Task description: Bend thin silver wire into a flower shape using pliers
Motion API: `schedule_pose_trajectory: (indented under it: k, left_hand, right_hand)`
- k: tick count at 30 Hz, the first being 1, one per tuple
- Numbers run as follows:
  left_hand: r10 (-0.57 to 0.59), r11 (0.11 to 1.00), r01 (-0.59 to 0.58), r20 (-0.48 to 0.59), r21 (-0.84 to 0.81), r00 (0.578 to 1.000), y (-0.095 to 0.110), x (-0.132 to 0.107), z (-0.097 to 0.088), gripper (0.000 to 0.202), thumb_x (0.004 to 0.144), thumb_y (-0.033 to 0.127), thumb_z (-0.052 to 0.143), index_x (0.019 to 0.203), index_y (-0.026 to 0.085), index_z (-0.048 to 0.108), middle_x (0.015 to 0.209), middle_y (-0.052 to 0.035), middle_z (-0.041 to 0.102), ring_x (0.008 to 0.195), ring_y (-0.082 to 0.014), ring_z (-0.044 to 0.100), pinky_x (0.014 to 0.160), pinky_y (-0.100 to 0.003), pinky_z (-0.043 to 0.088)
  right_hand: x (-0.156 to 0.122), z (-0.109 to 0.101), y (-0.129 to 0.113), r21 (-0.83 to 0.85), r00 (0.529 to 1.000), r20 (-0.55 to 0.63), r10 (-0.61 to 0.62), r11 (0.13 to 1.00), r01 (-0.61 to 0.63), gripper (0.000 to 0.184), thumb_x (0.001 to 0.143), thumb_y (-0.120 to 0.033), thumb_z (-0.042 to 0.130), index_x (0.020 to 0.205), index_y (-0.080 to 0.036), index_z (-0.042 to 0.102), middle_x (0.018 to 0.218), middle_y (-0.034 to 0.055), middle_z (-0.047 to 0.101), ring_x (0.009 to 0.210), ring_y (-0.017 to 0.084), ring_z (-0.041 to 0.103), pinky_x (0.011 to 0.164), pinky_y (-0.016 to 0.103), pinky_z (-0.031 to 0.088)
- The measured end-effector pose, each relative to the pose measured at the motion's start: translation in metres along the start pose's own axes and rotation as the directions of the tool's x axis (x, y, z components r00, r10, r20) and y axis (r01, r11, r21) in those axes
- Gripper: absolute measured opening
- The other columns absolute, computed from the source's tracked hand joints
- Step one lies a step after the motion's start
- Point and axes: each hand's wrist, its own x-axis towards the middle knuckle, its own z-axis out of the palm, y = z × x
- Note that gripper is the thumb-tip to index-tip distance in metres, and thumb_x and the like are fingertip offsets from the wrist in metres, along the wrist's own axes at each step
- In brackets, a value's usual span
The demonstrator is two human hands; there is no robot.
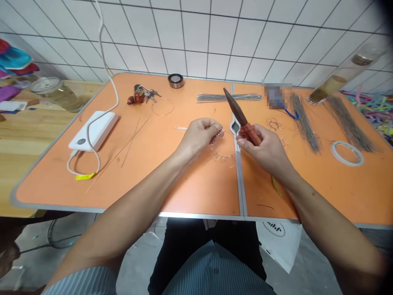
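My left hand [200, 135] is closed in a pinch on a thin bent wire piece [221, 152] with small loops, which curves down onto the orange table [172, 180]. My right hand [266, 148] is wrapped round the red handles of long-nose pliers [238, 111], whose dark jaws point up and away from me. The two hands sit close together over the seam between the two table halves.
A white power bank [94, 130] with its cable lies at left, keys [141, 95] and a tape roll [176, 80] at the back. Straight wire bundles [229, 97] [305, 123] lie behind and at right, beside a white tape ring [346, 152]. Loose wires [129, 143] lie at left.
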Motion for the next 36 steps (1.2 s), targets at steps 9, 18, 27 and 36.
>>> schedule_pose_trajectory:
  k: [9, 18, 27, 36]
  left_hand:
    - [-0.019, 0.999, 0.018, 0.045, 0.027, 0.999, 0.001, -0.006, 0.004, 0.023, 0.092, 0.026, 0.075, 0.071, 0.018, 0.071, 0.074, -0.004, 0.068, 0.067, -0.0122, 0.057, 0.065, -0.026, 0.046]
    - [0.061, 0.998, -0.059, -0.155, 0.016, 0.986, 0.003, 0.005, -0.012, 0.019, 0.092, 0.026, 0.074, 0.075, 0.019, 0.068, 0.08, -0.0037, 0.072, 0.066, -0.0108, 0.056, 0.063, -0.024, 0.045]
    - [0.1, 0.995, -0.093, -0.273, 0.04, 0.957, 0.008, 0.012, -0.022, 0.017, 0.095, 0.023, 0.071, 0.078, 0.019, 0.069, 0.079, -0.0032, 0.071, 0.066, -0.0108, 0.057, 0.06, -0.023, 0.043]
    - [0.114, 0.993, -0.101, -0.267, 0.063, 0.957, 0.007, 0.013, -0.023, 0.017, 0.092, 0.022, 0.07, 0.075, 0.019, 0.069, 0.079, -0.0028, 0.069, 0.066, -0.011, 0.056, 0.059, -0.023, 0.043]
  right_hand:
    - [0.001, -0.001, 0.008, -0.03, 1.0, 0.011, 0.028, 0.999, -0.028, 0.028, 0.095, -0.037, 0.067, 0.117, -0.022, 0.075, 0.108, 0.0065, 0.079, 0.096, 0.026, 0.07, 0.084, 0.038, 0.051]
    - [-0.006, -0.016, 0.006, -0.217, 0.992, 0.125, 0.005, 0.976, 0.023, 0.022, 0.103, -0.036, 0.059, 0.111, -0.025, 0.076, 0.109, 0.0067, 0.082, 0.096, 0.027, 0.073, 0.084, 0.037, 0.049]
    - [-0.012, -0.014, 0.006, -0.396, 0.974, 0.224, 0.019, 0.915, 0.073, 0.026, 0.107, -0.035, 0.052, 0.105, -0.028, 0.077, 0.11, 0.0068, 0.086, 0.1, 0.031, 0.078, 0.077, 0.037, 0.048]
    - [-0.011, -0.007, 0.011, -0.417, 0.971, 0.235, 0.03, 0.906, 0.073, 0.034, 0.109, -0.039, 0.049, 0.116, -0.029, 0.08, 0.121, 0.0076, 0.086, 0.11, 0.035, 0.079, 0.083, 0.041, 0.051]
